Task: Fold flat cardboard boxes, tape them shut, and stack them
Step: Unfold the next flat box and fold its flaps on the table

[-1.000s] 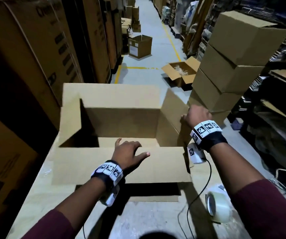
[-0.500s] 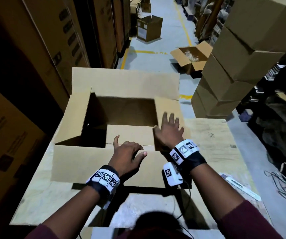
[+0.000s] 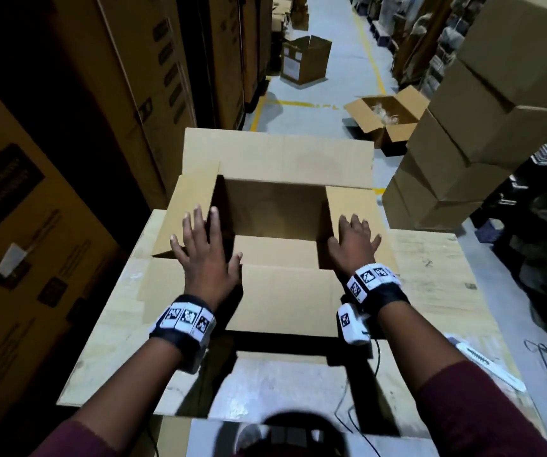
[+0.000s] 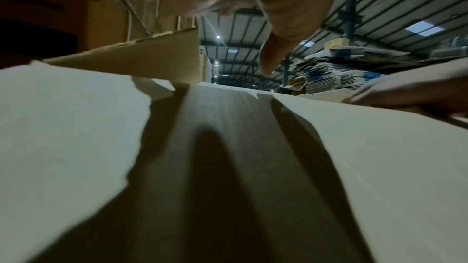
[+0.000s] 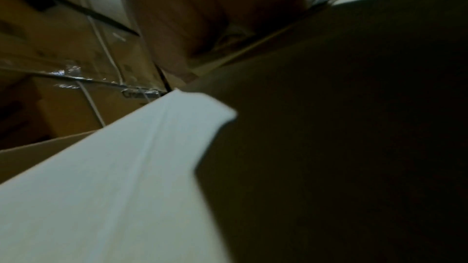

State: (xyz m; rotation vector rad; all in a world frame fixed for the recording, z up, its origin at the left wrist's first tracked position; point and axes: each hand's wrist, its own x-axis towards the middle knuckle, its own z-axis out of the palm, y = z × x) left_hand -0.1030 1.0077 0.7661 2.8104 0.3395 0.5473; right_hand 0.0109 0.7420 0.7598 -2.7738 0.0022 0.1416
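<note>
The cardboard box sits on the bench, opening facing up, with its long side running left to right across the person. Nothing visible inside, just bare cardboard walls. The far flap stands up, the near flap lies outward toward the person, and the two short side flaps are partway in.

Further down the aisle there's an open box on the floor with what looks like crumpled packing stuff in it, hard to say exactly from here. Another open carton stands beyond it, contents not visible. A stack of closed boxes rises right of the bench.

The left hand is spread flat, fingers straight and splayed, over the left side flap; the wrist view shows it just above the cardboard. The right hand is also flat with fingers extended, pressing on the right side flap. Neither hand grips anything.
</note>
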